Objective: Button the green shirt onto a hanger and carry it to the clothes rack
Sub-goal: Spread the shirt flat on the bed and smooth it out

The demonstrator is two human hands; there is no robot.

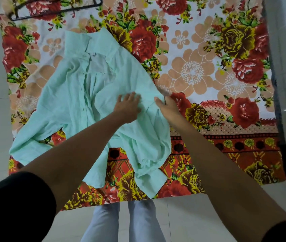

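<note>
- The green shirt (79,95) lies spread across the left and middle of the frame on a floral bedspread (208,67), collar toward the top, hem and cuffs trailing toward the lower edge. Laying it flat like this, I judge, is meant to get the fronts and sleeves in order before the hanger goes in.
- The left hand (128,107) lies on the cloth near the middle of the frame, fingers straight and spread, pressing flat and gripping nothing. It seems to pin the shirt so it does not slide.
- The right hand (168,106), just right of the left one, sits at the shirt's right edge where a sleeve joins the body. Its fingers are somewhat blurred; they appear to reach onto the edge of the fabric, but I cannot tell whether they pinch it or only touch it.
- The shirt is pale mint, thin and creased. Its front looks open down the placket, the panels parted below the collar with the paler inside showing. One sleeve runs to the lower left, the other is bunched at lower centre.
- A dark hanger (54,11) rests on the bedspread at the upper left of the frame, well apart from both hands, not yet in the shirt. No clothes rack is in view.
- Pale trouser legs (121,224) show at the bottom over a tiled floor (191,215).
</note>
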